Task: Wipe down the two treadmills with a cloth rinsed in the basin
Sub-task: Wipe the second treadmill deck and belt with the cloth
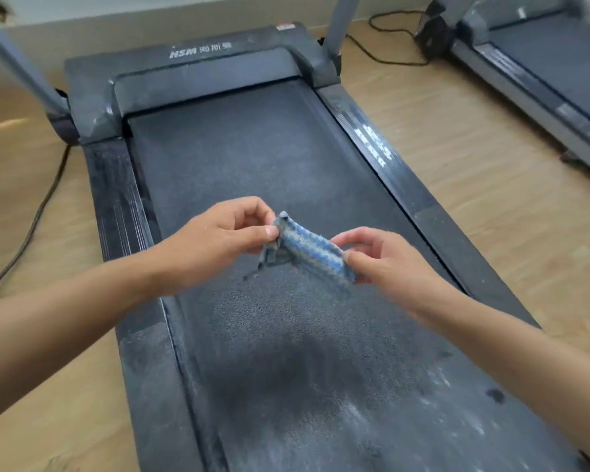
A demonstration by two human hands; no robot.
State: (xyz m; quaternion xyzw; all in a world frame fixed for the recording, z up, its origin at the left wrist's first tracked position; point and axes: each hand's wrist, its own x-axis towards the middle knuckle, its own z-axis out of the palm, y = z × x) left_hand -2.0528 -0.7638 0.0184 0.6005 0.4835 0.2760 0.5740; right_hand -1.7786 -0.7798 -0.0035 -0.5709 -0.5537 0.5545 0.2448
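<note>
A dusty black treadmill runs from the bottom of the view up to its motor cover at the top. Its belt is grey with dust, with a darker patch near the bottom. Above the belt's middle, a small blue and grey striped cloth is stretched between both hands. My left hand pinches its upper left end with thumb and fingers. My right hand pinches its lower right end. A second treadmill stands at the top right. No basin is in view.
Light wooden floor lies on both sides of the treadmill. Grey uprights rise at the top left and top centre. Black power cables trail over the floor at the left and at the top right.
</note>
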